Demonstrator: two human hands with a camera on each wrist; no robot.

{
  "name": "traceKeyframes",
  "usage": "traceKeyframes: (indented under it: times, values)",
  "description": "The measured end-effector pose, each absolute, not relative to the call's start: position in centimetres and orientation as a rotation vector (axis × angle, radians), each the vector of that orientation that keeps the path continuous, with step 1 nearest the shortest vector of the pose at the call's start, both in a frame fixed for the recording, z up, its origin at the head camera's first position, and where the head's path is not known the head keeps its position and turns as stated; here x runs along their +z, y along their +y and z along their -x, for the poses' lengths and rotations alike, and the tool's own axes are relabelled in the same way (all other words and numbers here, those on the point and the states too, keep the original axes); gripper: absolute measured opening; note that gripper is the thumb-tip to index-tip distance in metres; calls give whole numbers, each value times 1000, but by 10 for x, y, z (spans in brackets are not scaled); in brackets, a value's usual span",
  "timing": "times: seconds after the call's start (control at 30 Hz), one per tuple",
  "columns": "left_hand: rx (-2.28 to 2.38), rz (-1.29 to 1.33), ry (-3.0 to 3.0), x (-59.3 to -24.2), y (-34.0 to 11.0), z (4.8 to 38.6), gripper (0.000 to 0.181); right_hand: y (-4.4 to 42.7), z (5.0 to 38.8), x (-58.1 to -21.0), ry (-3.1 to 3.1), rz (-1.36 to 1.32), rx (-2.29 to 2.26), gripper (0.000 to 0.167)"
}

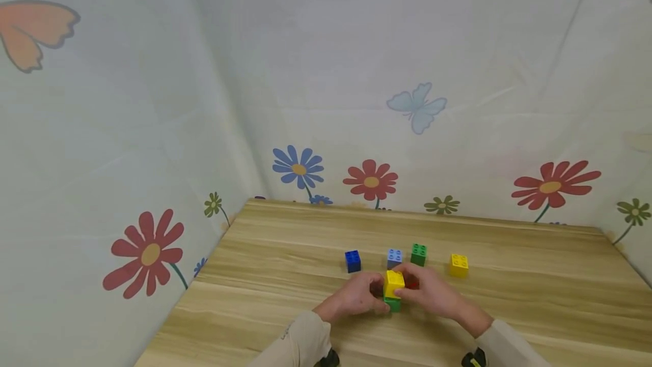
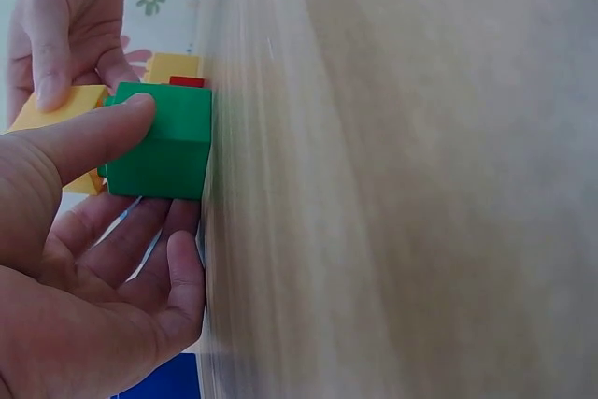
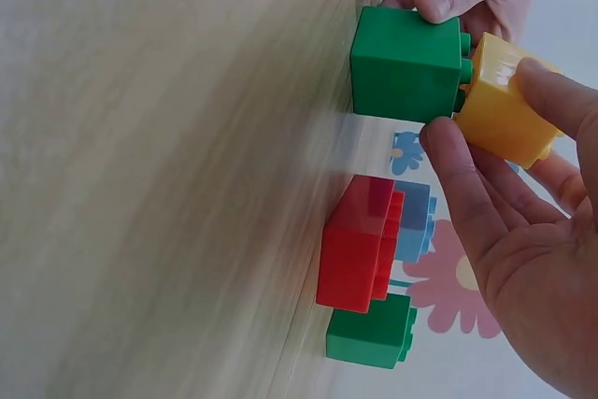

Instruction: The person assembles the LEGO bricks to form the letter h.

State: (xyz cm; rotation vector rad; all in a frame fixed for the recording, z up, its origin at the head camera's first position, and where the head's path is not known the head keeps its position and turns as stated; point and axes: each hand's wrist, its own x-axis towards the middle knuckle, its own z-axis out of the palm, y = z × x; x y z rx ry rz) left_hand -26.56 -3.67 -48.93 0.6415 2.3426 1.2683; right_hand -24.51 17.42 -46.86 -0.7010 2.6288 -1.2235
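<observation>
Near the front of the table, my left hand [image 1: 356, 297] grips a green toy building block [image 2: 163, 151] with its thumb on one side and fingers behind. On the block's studs lies a yellow block [image 1: 394, 283], pinched between the thumb and fingers of my right hand [image 1: 433, 294]. In the right wrist view the yellow block [image 3: 505, 105] sits at a slight tilt, and some green studs show between the two. One right fingertip is at the edge of the green block [image 3: 406, 64]. A red block [image 3: 355, 249] stands close by, mostly covered by the right hand in the head view.
Beyond the hands stand a dark blue block [image 1: 352, 261], a light blue block [image 1: 394, 257] and a second green block [image 1: 419, 254]. Another yellow block [image 1: 459, 265] is to the right. A flower-printed cloth [image 1: 326, 72] hangs behind the wooden table [image 1: 244, 282].
</observation>
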Motion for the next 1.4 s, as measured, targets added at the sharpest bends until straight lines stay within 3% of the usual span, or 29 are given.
traceKeyframes:
  times: [0.33, 0.7, 1.4]
  values:
    - [1281, -683, 2349, -491, -37, 265, 31, 174, 245, -469, 2625, 787, -1223, 34]
    - [1323, -605, 2301, -489, -39, 265, 28, 170, 242, -466, 2700, 831, -1155, 46]
    - [1344, -618, 2332, -491, -39, 264, 27, 184, 240, -468, 2705, 812, -1157, 46]
